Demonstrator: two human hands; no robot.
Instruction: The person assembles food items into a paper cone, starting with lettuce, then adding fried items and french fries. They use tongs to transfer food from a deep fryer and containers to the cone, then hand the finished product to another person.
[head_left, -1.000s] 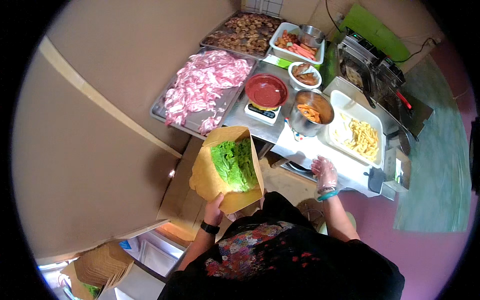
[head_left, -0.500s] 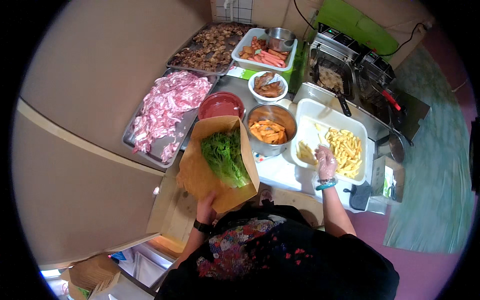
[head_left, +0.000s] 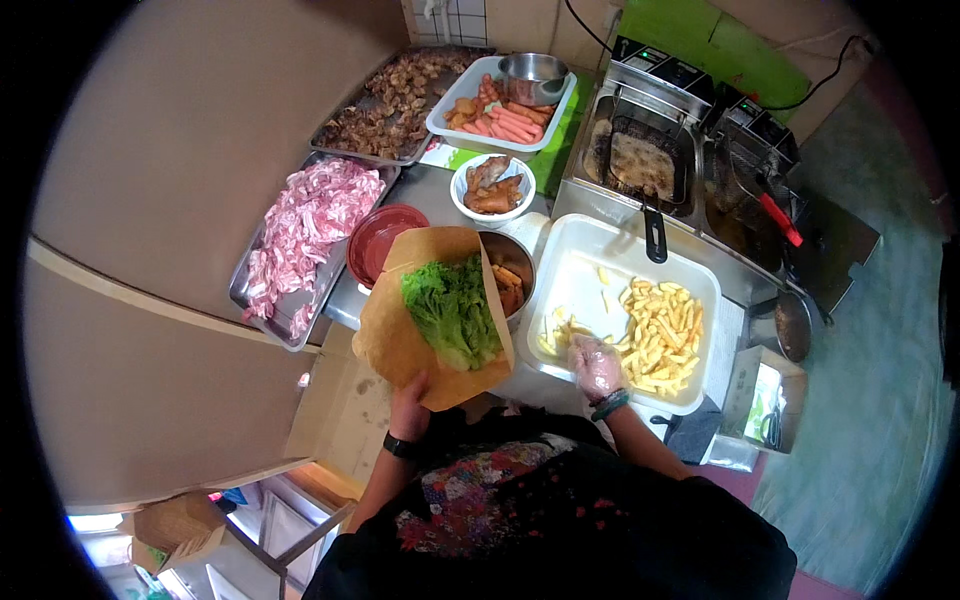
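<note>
My left hand (head_left: pixel 408 408) pinches the near edge of an open brown paper bag (head_left: pixel 385 330), tilted toward me. Inside it lie green lettuce leaves (head_left: pixel 455 315). My right hand (head_left: pixel 597 367), in a clear plastic glove with bracelets at the wrist, reaches into a white tray (head_left: pixel 705 290). Its fingers are curled down around a few french fries at the tray's near left; just what they grip is partly hidden. A larger heap of french fries (head_left: pixel 662 335) lies to the right of that hand.
Behind the bag stand a metal bowl of orange wedges (head_left: pixel 510 280), a red bowl (head_left: pixel 385 240) and a white bowl of browned meat (head_left: pixel 493 188). Raw sliced meat fills a metal tray (head_left: pixel 300 220). A fryer (head_left: pixel 640 165) with bubbling oil and baskets stands at the back right.
My view has shifted. My right hand has moved left in the tray, from the large heap's edge toward the smaller group of fries. The bag now covers part of the metal bowl.
</note>
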